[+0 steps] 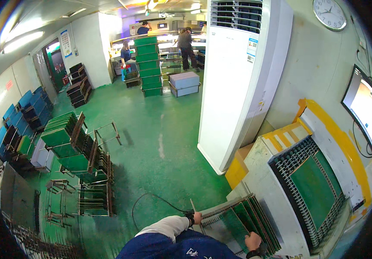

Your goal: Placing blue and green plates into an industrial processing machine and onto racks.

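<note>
A slotted rack (215, 212) stands at my front, with several thin green panels (248, 216) upright in it, side by side. My left hand (197, 218) is closed at the rack's near left corner, around what looks like its thin metal bar. My right hand (252, 241) is closed on the top edge of a green panel in the rack; its fingertips are partly hidden. To the right, a large green board (313, 190) lies flat on the roller bed (300, 207) of a machine.
A tall white air conditioner (233, 95) stands ahead, with a yellow box (237, 168) beside it. Stacked racks of green panels (60, 134) stand to the left. A dark cable (147, 196) loops across the green floor (168, 159). People (186, 45) are at the far end.
</note>
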Tool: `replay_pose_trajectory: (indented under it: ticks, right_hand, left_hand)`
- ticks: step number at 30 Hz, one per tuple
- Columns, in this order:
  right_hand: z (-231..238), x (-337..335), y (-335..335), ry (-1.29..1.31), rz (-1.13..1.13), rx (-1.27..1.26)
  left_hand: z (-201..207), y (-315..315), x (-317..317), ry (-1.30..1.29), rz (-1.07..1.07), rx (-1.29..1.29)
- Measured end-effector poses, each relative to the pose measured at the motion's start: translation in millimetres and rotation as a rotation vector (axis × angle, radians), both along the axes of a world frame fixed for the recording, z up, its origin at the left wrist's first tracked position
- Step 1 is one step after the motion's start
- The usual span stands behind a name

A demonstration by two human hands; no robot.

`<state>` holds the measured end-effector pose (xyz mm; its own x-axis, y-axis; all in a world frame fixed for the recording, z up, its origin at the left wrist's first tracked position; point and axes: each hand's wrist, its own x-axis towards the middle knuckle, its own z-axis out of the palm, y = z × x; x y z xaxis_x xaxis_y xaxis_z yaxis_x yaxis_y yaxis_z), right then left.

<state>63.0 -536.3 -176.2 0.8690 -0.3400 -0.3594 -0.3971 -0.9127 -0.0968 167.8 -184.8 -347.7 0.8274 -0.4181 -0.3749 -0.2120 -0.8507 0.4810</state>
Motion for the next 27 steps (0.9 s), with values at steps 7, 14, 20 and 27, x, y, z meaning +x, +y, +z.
replay_pose_trajectory:
  ticks: [7,14,20,27]
  right_hand:
    - [-20.8,-6.6,-7.4,-0.186,-0.003,-0.044]
    - [-9.2,-7.3,-6.2,-0.035,-0.09,-0.042]
    - [4.3,-4.6,2.3,-0.138,-0.037,0.029]
    - [21.0,-1.5,10.4,-0.085,-0.09,0.001]
  left_hand:
    - [23.9,-7.8,10.6,0.095,-0.08,0.176]
    - [-62.0,-19.4,25.7,-0.164,-0.388,0.298]
    - [-127.7,-18.5,31.9,-0.041,-0.34,0.486]
    - [-80.8,-7.2,23.6,-0.058,-0.412,0.492]
